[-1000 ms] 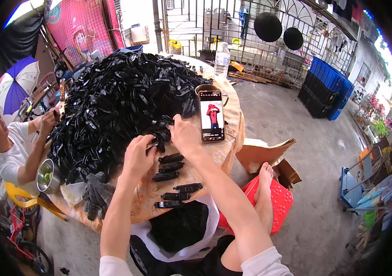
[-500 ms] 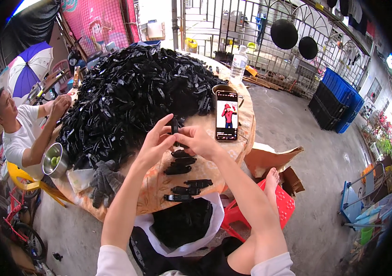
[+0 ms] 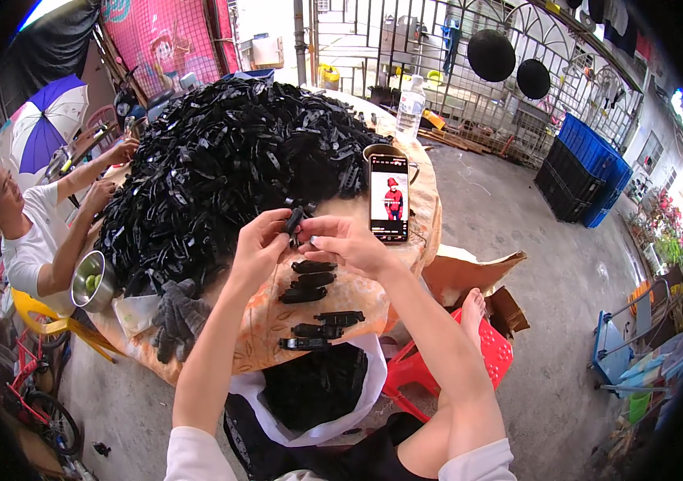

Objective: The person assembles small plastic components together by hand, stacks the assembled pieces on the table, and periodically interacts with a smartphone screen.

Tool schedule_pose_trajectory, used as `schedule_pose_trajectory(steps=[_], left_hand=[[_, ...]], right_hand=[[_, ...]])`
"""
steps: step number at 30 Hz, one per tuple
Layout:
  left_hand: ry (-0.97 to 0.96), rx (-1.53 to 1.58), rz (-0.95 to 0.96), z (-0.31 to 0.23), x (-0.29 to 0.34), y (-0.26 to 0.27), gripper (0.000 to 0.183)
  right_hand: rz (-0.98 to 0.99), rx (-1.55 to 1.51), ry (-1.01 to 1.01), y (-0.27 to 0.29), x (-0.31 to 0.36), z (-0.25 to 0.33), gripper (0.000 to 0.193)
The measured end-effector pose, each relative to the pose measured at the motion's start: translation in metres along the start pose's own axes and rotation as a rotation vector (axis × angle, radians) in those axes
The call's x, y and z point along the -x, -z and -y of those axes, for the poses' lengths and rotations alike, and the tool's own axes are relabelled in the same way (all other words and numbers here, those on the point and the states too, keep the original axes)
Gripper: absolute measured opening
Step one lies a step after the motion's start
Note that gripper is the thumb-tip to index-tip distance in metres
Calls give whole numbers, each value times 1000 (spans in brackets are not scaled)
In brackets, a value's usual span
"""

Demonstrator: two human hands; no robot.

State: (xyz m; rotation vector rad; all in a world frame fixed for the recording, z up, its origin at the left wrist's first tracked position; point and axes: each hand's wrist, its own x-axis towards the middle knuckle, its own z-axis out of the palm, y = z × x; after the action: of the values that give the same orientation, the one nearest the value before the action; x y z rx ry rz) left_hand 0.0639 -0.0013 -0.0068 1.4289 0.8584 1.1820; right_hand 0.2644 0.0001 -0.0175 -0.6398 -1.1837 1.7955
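A small, long black plastic part point(image 3: 295, 219) stands tilted between the thumb and fingers of my left hand point(image 3: 257, 250), which is closed on it. Close against its lower end, my right hand point(image 3: 351, 244) has thumb and fingers pinched together; whatever they grip is too small to make out. Both hands are above the near edge of a table with an orange patterned cloth point(image 3: 257, 337). Below them lie several similar black parts point(image 3: 308, 280) in a short stack, with another group of black parts point(image 3: 319, 330) nearer me. Behind rises a large heap of black parts point(image 3: 229, 144).
A phone point(image 3: 389, 196) leans on a metal mug point(image 3: 385, 150), near a plastic bottle point(image 3: 410, 108). Below the table edge hangs an open white sack point(image 3: 377, 373) holding black parts. Grey gloves point(image 3: 178, 317) and a metal bowl point(image 3: 89, 293) lie left, beside a co-worker point(image 3: 36, 232). A red stool point(image 3: 405, 373) stands right.
My hands have shifted slightly down, and the black part now tilts where it stood more upright. The co-worker's far arm has reached out toward the heap. The phone's picture has changed.
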Motion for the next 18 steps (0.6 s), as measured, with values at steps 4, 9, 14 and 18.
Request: schedule_pose_trajectory(steps=[4, 9, 14, 18], left_hand=[[-57, -84, -119, 5, -2, 8, 25], [-33, -81, -159, 5, -2, 10, 22], [-47, -67, -192, 6, -2, 10, 22], [-22, -19, -171, 7, -3, 14, 23]], right_hand=[[-76, 166, -9, -10, 6, 14, 35], [-132, 398, 6, -4, 1, 12, 28], [-106, 153, 219, -11, -6, 4, 22], [-139, 195, 316, -12, -9, 3, 20]])
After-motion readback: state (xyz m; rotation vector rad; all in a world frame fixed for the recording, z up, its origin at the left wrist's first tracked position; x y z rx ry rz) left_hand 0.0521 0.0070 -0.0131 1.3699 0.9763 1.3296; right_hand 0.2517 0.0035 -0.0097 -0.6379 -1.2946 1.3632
